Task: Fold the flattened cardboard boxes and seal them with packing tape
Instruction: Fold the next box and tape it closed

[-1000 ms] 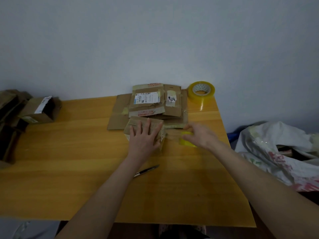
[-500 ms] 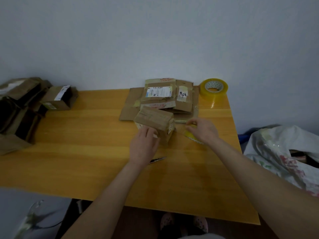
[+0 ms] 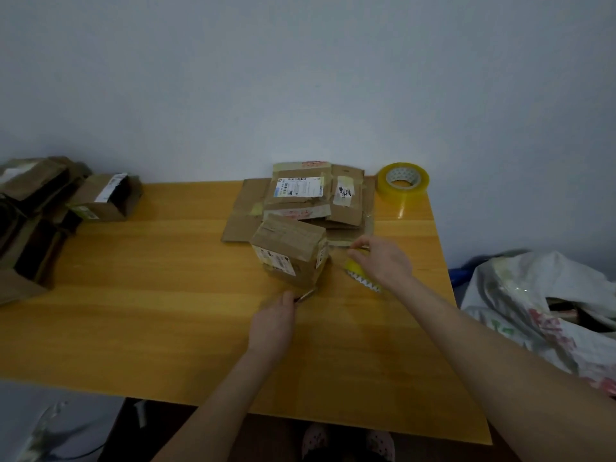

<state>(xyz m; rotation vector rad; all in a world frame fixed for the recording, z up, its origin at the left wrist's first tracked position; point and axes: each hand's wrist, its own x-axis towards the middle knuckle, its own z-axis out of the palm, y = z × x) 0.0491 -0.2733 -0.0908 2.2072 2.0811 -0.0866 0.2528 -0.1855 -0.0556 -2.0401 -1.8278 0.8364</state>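
Pinching tape roll (image 3: 355,269) beside box (image 3: 289,252) edge, right grip (image 3: 383,261); left grip (image 3: 271,323) blurred, state unclear, over bare table (image 3: 150,295).

Matt cardboard box (image 3: 289,250), glossy yellow tape roll (image 3: 402,179), smooth wooden table (image 3: 160,295).

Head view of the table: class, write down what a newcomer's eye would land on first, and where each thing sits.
A folded box stands in the middle of the table, just in front of a stack of flat cardboard. The right hand grips a yellow tape roll beside the box's right side. A second tape roll sits at the far right corner.
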